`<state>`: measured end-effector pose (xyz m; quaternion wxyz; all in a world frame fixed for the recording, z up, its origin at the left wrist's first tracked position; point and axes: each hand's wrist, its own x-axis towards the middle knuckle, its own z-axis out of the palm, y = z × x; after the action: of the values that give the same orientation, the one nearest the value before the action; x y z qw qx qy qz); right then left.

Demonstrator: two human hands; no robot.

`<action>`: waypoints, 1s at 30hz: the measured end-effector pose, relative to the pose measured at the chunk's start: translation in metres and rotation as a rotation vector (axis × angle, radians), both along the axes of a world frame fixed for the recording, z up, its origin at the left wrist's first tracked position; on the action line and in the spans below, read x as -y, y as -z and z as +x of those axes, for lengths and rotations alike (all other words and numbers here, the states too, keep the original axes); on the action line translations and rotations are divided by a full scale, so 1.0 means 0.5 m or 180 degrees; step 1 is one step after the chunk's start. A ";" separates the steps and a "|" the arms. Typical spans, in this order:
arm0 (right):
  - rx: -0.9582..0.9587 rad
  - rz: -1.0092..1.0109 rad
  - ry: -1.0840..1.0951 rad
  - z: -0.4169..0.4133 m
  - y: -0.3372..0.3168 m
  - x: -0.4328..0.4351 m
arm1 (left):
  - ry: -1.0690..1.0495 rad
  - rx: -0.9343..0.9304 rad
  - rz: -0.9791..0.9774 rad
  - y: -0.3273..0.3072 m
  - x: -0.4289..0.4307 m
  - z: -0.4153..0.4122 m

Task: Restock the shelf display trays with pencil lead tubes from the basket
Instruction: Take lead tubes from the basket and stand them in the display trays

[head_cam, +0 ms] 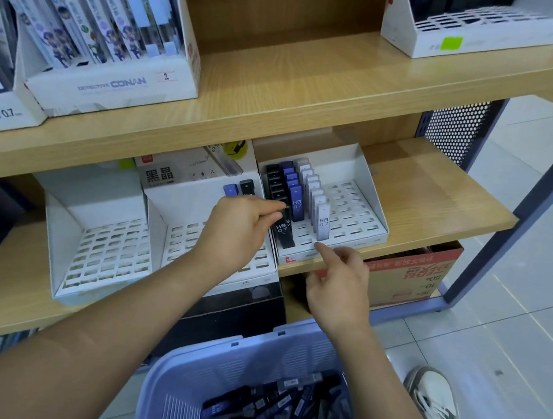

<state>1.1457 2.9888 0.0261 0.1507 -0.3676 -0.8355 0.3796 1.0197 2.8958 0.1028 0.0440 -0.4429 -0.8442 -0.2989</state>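
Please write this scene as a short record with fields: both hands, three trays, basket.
left hand: pinches black tube at right tray, front left
right hand: holds nothing; index finger out, near right tray's front edge
right tray: black, blue, white rows; right half unfilled
middle tray: only two tubes, at the back
left tray: no tubes
basket: many loose tubes
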 end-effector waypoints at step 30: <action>0.1391 -0.0022 -0.1954 0.118 0.021 0.011 | 0.0489 0.0763 -0.1767 0.094 0.229 0.105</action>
<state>1.2049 2.9834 0.0157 -0.1532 -0.1728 -0.9180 0.3225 1.0721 2.7813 0.0556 -0.2012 -0.4620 -0.8568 -0.1094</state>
